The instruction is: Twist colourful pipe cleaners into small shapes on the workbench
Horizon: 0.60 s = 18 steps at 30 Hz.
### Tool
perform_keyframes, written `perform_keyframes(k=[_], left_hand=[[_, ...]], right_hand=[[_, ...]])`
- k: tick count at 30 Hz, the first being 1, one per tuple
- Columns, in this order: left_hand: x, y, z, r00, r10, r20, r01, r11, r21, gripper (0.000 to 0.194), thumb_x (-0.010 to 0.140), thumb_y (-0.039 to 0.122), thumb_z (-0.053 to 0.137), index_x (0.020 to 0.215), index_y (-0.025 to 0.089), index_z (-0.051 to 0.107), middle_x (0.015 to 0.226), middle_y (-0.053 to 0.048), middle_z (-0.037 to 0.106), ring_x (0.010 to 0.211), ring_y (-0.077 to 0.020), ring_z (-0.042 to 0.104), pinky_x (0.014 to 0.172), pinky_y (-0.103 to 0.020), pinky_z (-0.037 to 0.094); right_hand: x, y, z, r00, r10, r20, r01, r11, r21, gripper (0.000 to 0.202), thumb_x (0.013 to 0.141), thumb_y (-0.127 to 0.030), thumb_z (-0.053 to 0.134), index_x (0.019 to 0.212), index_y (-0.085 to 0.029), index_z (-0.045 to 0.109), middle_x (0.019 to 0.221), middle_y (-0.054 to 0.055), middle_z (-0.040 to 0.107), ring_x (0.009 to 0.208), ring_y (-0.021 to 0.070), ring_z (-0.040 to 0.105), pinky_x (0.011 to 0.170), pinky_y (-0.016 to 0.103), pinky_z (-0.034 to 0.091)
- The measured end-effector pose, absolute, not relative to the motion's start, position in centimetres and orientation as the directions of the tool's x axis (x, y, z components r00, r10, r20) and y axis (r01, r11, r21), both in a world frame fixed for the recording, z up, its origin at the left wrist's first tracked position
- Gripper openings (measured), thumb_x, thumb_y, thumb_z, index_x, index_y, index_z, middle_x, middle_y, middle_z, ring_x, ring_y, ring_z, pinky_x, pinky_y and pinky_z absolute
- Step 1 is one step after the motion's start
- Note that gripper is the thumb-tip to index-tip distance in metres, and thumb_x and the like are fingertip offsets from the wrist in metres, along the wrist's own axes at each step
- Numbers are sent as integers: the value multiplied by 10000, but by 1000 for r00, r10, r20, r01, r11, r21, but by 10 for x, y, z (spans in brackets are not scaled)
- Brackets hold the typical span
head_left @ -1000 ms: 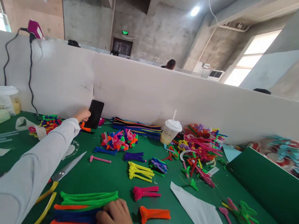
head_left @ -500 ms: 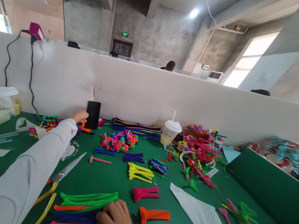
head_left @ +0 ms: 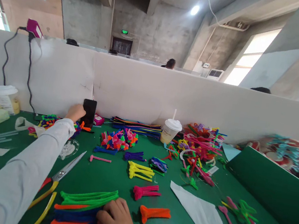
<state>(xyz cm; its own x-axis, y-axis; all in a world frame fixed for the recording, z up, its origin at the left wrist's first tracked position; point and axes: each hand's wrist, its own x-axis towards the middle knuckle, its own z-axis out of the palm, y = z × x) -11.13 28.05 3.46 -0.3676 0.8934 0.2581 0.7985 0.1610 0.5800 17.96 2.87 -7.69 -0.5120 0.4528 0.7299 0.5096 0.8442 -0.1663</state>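
Note:
My left hand (head_left: 75, 112) reaches far across the green table and grips the left edge of a black phone (head_left: 89, 112) that stands upright against the white partition. My right hand (head_left: 116, 223) rests near the table's front edge, fingers curled down on a stack of green, orange and blue pipe cleaners (head_left: 80, 207). An orange bundle (head_left: 154, 213) and a pink bundle (head_left: 146, 192) lie just right of that hand.
Yellow-handled scissors (head_left: 56, 182) lie beside my left sleeve. Lidded cups with straws stand at the left (head_left: 3, 96) and in the middle (head_left: 170, 130). Heaps of coloured pipe-cleaner pieces (head_left: 198, 150) cover the far right. A white paper sheet (head_left: 201, 215) lies right of centre. A person's head shows beyond the partition.
My left hand has slid the phone to the left along the partition and stood it straighter. My right hand has stayed on the pipe cleaners.

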Motion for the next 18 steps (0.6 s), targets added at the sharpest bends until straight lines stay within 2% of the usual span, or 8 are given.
perform_keyframes(k=[2, 4, 5, 7, 9, 13, 15, 18], left_hand=[[-90, 270, 42, -367, 849, 381, 850, 139, 508, 175, 715, 162, 492, 855, 82, 561, 1003, -216, 561, 1085, -341, 439, 861, -430, 360], [-58, 253, 44, -115, 814, 570, 967, -40, 253, 209, 772, 199, 419, 884, 104, 567, 986, -176, 563, 1058, -307, 447, 878, -427, 350], [-40, 243, 43, 67, 802, 594, 972, -187, 143, 237, 796, 230, 394, 922, 124, 564, 983, -147, 563, 1038, -279, 457, 882, -407, 354], [-4, 223, 33, 378, 717, 586, 883, -469, 4, 325, 816, 331, 397, 1083, 175, 501, 1069, -100, 530, 1018, -225, 467, 882, -367, 363], [23, 207, 18, 567, 636, 524, 784, -611, -108, 491, 769, 467, 462, 1197, 229, 419, 1209, -104, 438, 1090, -247, 412, 894, -394, 347], [41, 194, -15, 676, 635, 373, 735, -610, -295, 670, 690, 533, 544, 1281, 339, 296, 1353, -116, 283, 1176, -336, 307, 859, -494, 328], [40, 196, -25, 689, 637, 346, 725, -593, -351, 661, 707, 491, 551, 1289, 356, 270, 1377, -116, 254, 1187, -341, 296, 855, -509, 324], [34, 202, -32, 689, 641, 339, 722, -569, -393, 561, 753, 426, 519, 1269, 322, 325, 1376, -115, 270, 1179, -315, 321, 866, -473, 331]], right_hand=[[180, 29, -76, -512, 453, 730, 508, 845, -167, 159, 798, -127, 369, 710, -186, 487, 612, -2, 467, 564, 108, 402, 578, 233, 310], [180, 29, -76, -510, 450, 733, 505, 847, -168, 155, 793, -119, 371, 714, -185, 487, 609, -4, 463, 559, 107, 397, 574, 231, 305], [180, 29, -76, -510, 449, 734, 504, 847, -169, 151, 791, -119, 374, 715, -185, 486, 610, -4, 463, 559, 107, 397, 574, 231, 304], [180, 29, -76, -511, 449, 733, 504, 848, -168, 144, 787, -118, 381, 709, -186, 482, 611, -6, 462, 561, 105, 399, 576, 231, 301], [179, 30, -77, -506, 445, 739, 507, 846, -162, 144, 783, -114, 385, 700, -186, 479, 609, -7, 460, 562, 105, 400, 572, 230, 296], [179, 30, -78, -494, 434, 754, 515, 844, -149, 158, 783, -107, 388, 689, -186, 487, 593, -11, 453, 550, 103, 387, 562, 229, 285], [179, 31, -78, -490, 428, 759, 513, 846, -145, 168, 791, -115, 384, 679, -186, 486, 586, -12, 450, 542, 102, 382, 557, 228, 283], [180, 31, -78, -494, 424, 759, 510, 848, -142, 163, 798, -124, 385, 689, -191, 487, 585, -14, 453, 536, 103, 385, 553, 227, 284]])
